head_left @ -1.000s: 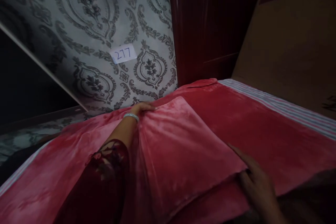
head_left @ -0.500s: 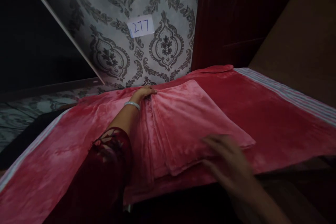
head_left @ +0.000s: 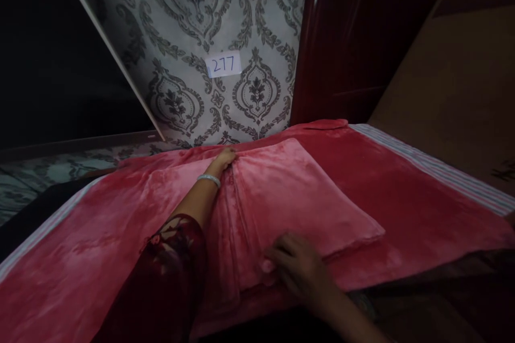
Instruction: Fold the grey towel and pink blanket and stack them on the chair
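A piece of pink plush cloth lies folded, with several narrow pleats running from its far edge to its near edge. My left hand, with a bracelet at the wrist, is closed on the pleats at the far edge. At the near edge, my right hand pinches a corner of the same cloth, its fingers bent and slightly blurred. Below the cloth spreads a red plush blanket. The tips of my left fingers are hard to make out.
Striped fabric shows along the right side of the red blanket. Behind stand a patterned wall with a paper label reading 277, and a dark red glossy panel. A cardboard box is at right, a large dark screen at left.
My right hand has moved left along the near edge and closed on the cloth's corner. My left hand stays at the far edge. The view has tilted up a little.
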Demonstrator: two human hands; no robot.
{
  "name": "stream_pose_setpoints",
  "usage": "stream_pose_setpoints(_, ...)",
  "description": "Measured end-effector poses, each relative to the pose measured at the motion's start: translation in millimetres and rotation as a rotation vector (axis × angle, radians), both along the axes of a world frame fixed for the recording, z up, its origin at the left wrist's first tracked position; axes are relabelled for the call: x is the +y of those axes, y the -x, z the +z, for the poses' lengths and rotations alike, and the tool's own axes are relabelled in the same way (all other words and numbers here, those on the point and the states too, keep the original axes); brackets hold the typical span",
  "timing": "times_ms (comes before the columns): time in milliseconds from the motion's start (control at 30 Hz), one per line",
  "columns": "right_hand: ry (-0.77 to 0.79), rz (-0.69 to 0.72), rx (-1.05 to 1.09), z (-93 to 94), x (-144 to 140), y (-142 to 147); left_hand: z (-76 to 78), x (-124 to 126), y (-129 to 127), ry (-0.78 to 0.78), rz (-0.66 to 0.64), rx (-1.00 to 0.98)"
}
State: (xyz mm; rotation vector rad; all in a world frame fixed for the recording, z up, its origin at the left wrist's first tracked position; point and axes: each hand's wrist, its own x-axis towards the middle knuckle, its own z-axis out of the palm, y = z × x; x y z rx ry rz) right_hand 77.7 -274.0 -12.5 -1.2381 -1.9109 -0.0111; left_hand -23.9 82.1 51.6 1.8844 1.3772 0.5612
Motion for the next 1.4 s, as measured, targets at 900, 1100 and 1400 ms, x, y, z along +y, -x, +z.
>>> stream_pose_setpoints(900,0.526,-0.337,-0.383,47.1,128,-108,1.1,-124,-11,-0.327,-0.321,0.591)
stream_pose_setpoints(1100,0.507,-0.557,-0.259,92.5,209,-127,16.0,-91,-29,-0.488,-0.158,0.621)
stream_pose_setpoints(1400,0.660,-0.570,-0.114,17.2,241,-165,-35.1,-78,-28,-0.488,-0.135,0.741)
